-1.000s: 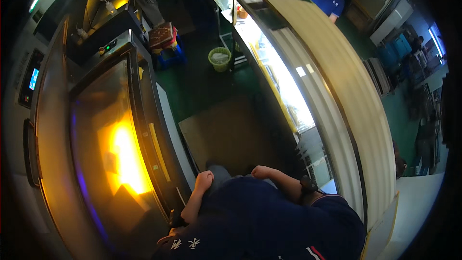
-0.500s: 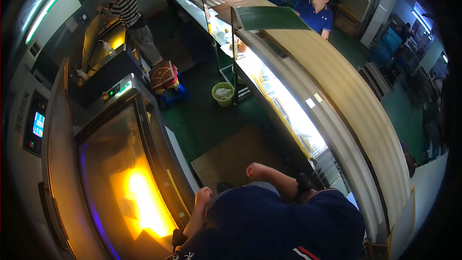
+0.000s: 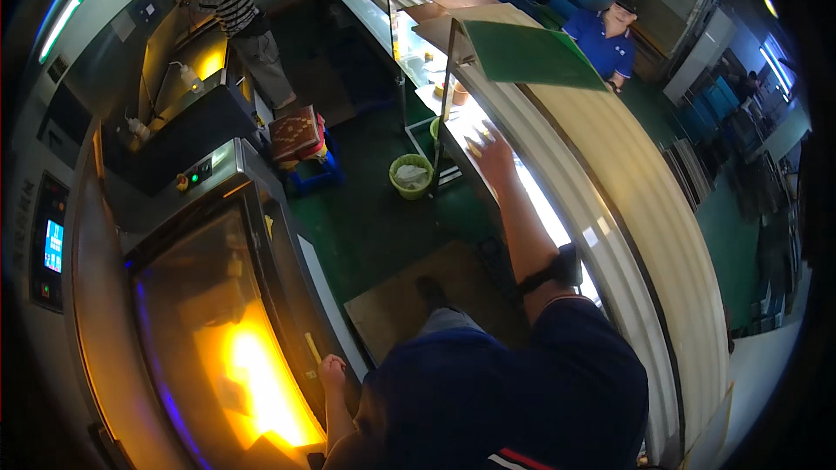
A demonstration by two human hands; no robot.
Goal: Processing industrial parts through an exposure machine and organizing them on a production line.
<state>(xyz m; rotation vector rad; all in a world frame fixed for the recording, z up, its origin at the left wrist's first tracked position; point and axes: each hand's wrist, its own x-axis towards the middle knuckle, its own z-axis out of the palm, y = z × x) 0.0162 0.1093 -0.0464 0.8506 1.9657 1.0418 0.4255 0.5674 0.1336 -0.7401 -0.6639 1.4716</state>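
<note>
My right arm stretches forward over the brightly lit light table (image 3: 542, 200). My right hand (image 3: 495, 159) is over its near edge with the fingers spread; I see nothing gripped in it. Just beyond the fingers stands a small brown cup (image 3: 460, 93). My left hand (image 3: 332, 371) is low beside the front edge of a machine with a glowing yellow window (image 3: 257, 374). Its fingers are curled, and whatever they may hold is hidden. A short yellow strip (image 3: 313, 348) on the machine's edge lies right by that hand.
A green waste basket (image 3: 411, 176) and a stool with a patterned cushion (image 3: 296, 132) stand on the floor ahead. A person in a striped shirt (image 3: 228, 2) works at another yellow-lit machine. A person in blue (image 3: 601, 39) stands beyond the bench's green top panel (image 3: 531, 54).
My right arm has swung from near my body out to the light table, and its curled hand has spread. My left hand has moved lower and nearer the machine. The view has shifted.
</note>
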